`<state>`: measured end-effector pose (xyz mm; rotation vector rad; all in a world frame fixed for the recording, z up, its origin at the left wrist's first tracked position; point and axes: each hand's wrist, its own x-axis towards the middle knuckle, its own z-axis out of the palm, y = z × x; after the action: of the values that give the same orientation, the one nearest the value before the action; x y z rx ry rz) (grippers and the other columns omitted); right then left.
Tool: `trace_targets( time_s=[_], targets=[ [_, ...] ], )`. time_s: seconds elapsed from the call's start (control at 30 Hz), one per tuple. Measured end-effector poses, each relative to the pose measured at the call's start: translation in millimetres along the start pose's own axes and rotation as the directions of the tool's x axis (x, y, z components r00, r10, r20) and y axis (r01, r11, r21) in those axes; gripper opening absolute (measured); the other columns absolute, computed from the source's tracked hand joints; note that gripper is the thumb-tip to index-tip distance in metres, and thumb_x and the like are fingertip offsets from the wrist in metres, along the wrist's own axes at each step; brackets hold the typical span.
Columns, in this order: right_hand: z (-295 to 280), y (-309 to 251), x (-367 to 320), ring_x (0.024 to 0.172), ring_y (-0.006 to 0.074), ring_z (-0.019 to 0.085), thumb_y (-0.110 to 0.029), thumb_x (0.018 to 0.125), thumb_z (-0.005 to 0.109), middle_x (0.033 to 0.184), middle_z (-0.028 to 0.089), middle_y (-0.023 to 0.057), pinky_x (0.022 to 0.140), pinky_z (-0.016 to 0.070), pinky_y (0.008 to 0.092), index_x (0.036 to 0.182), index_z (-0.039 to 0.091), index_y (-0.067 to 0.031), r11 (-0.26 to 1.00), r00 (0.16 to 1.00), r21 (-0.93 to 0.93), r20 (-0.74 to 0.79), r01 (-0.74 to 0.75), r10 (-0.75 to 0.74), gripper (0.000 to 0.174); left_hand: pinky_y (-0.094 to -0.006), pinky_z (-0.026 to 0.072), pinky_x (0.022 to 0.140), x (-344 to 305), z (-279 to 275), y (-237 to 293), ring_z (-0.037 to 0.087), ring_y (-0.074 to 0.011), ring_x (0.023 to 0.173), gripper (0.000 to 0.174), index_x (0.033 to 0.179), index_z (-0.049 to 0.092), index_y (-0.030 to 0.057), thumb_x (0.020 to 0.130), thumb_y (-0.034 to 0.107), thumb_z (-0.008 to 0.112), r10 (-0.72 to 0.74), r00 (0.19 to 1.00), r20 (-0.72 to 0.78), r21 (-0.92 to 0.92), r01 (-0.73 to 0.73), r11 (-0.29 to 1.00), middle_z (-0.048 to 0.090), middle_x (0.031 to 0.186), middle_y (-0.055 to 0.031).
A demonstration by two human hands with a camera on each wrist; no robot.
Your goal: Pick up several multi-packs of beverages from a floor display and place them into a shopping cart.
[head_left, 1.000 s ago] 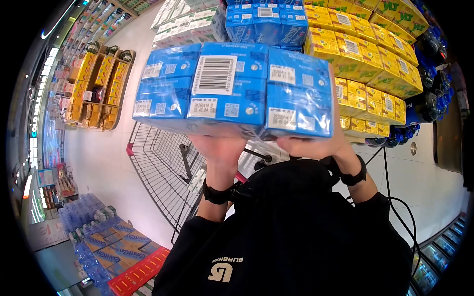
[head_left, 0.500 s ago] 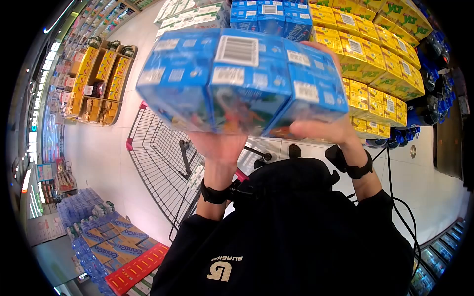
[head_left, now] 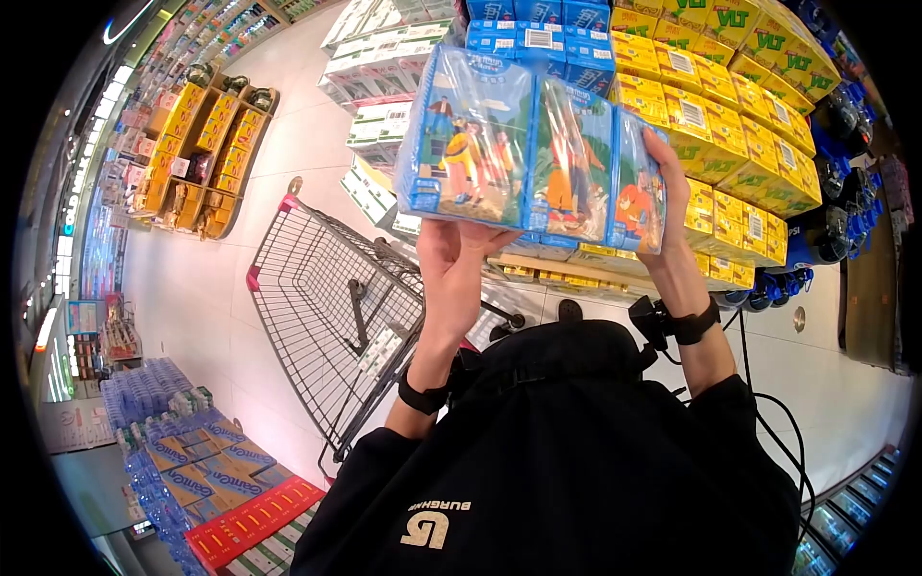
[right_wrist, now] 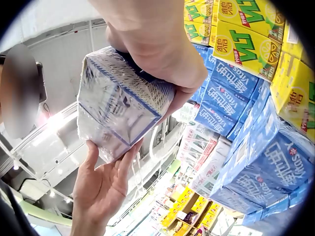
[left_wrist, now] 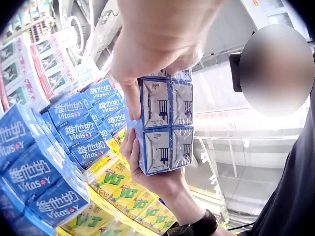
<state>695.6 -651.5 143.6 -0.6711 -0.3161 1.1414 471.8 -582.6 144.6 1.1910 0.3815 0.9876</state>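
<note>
A shrink-wrapped pack of blue drink cartons, printed with cartoon people, is held up in front of the stacked drinks. My left hand holds it from below at its left part; in the right wrist view the thumb and fingers of that left hand touch its lower edges. At the pack's other end, my right hand grips the side, fingers lying along the wrap. The left wrist view shows the carton ends of the pack between both hands, with the right hand beneath.
A wire shopping cart stands to the left below the pack. Ahead are stacks of blue cartons, yellow VLT cartons and white cartons. Dark bottles stand at the right; water cases lie lower left.
The pack has tilted, so its illustrated side now faces me instead of the barcode side. Both hands have moved forward with it, away from my body.
</note>
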Motion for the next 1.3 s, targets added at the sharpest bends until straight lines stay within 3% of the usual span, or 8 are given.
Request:
trace_targets(
  time_s=[0.2,0.33,0.67,0.87,0.9,1.07,1.2,1.3],
  targets=[
    [-15,-2,10,0.112,0.0259,0.065,-0.036,0.101,0.048,0.128,0.063,0.0159,0.099,0.0517,0.0432,0.131,0.055,-0.0032,0.966,0.966,0.160,0.192,-0.205,0.174,0.045,-0.0285,0.0578,0.066,-7,20,15,0.071,-0.0180,0.072,0.022,0.095,0.068,-0.0068,0.088,0.013,0.074,0.108,0.987,-0.121,0.349,-0.060,0.935,0.074,0.084,-0.0125],
    [-22,1,12,0.108,0.0267,0.066,-0.037,0.101,0.046,0.127,0.064,0.0153,0.096,0.0536,0.0436,0.132,0.055,-0.0030,0.916,0.931,0.238,0.252,-0.324,0.264,0.047,-0.0246,0.0510,0.054,-8,21,30,0.069,-0.0151,0.058,0.030,0.092,0.072,0.0012,0.075,0.023,0.086,0.384,0.918,0.096,0.794,-0.303,0.528,0.074,0.075,-0.0079],
    [-30,8,0,0.109,0.0269,0.066,-0.041,0.100,0.045,0.130,0.062,0.0162,0.094,0.0544,0.0451,0.133,0.054,-0.0045,0.886,0.912,0.243,0.220,-0.396,0.347,0.050,-0.0215,0.0460,0.051,-13,44,28,0.066,-0.0114,0.053,0.028,0.079,0.073,0.0010,0.070,0.023,0.089,0.526,0.845,0.099,0.843,-0.353,0.407,0.072,0.065,-0.0051],
    [-42,-1,-10,0.114,0.0272,0.063,-0.037,0.101,0.043,0.129,0.062,0.0138,0.103,0.0475,0.0420,0.134,0.052,-0.0034,0.951,0.960,0.198,0.197,-0.236,0.197,0.048,-0.0285,0.0581,0.068,-35,42,-4,0.072,-0.0198,0.072,0.051,0.101,0.065,-0.0055,0.068,0.023,0.090,0.189,0.964,-0.189,0.465,-0.081,0.882,0.072,0.079,-0.0101],
    [-50,0,-12,0.114,0.0270,0.063,-0.037,0.101,0.043,0.129,0.062,0.0136,0.103,0.0477,0.0414,0.133,0.052,-0.0031,0.962,0.967,0.191,0.199,-0.197,0.158,0.047,-0.0334,0.0577,0.082,-42,43,-11,0.070,-0.0221,0.095,0.071,0.121,0.053,-0.0087,0.072,0.028,0.088,0.058,0.973,-0.225,0.192,-0.014,0.981,0.068,0.107,-0.0148],
    [-36,6,-42,0.111,0.0256,0.064,-0.035,0.100,0.044,0.124,0.063,0.0141,0.101,0.0496,0.0396,0.129,0.054,-0.0012,0.993,0.984,-0.048,0.134,-0.107,0.113,0.045,-0.0409,0.0483,0.099,-54,43,-25,0.056,-0.0229,0.121,0.072,0.139,0.040,0.0004,0.088,0.042,0.068,-0.058,0.896,-0.441,-0.114,0.008,0.993,0.055,0.132,-0.0122],
    [-16,12,-61,0.129,0.0247,0.050,-0.058,0.094,0.045,0.141,0.046,0.0150,0.107,0.0401,0.0373,0.142,0.037,0.0002,0.800,0.937,-0.539,0.342,0.264,-0.079,0.076,-0.0428,0.0434,0.104,-56,37,-15,0.055,-0.0243,0.122,0.052,0.136,0.049,0.0079,0.100,0.045,0.044,-0.186,0.804,-0.564,-0.446,-0.108,0.888,0.058,0.132,-0.0085],
    [-5,19,-85,0.133,0.0269,0.039,-0.077,0.086,0.046,0.145,0.034,0.0174,0.109,0.0337,0.0404,0.150,0.022,-0.0004,0.757,0.916,-0.603,0.402,0.252,0.016,0.102,-0.0439,0.0468,0.100,-63,23,-10,0.059,-0.0262,0.115,0.057,0.135,0.050,0.0090,0.098,0.052,0.043,-0.251,0.807,-0.534,-0.566,-0.121,0.815,0.061,0.127,-0.0094]
  ],
)
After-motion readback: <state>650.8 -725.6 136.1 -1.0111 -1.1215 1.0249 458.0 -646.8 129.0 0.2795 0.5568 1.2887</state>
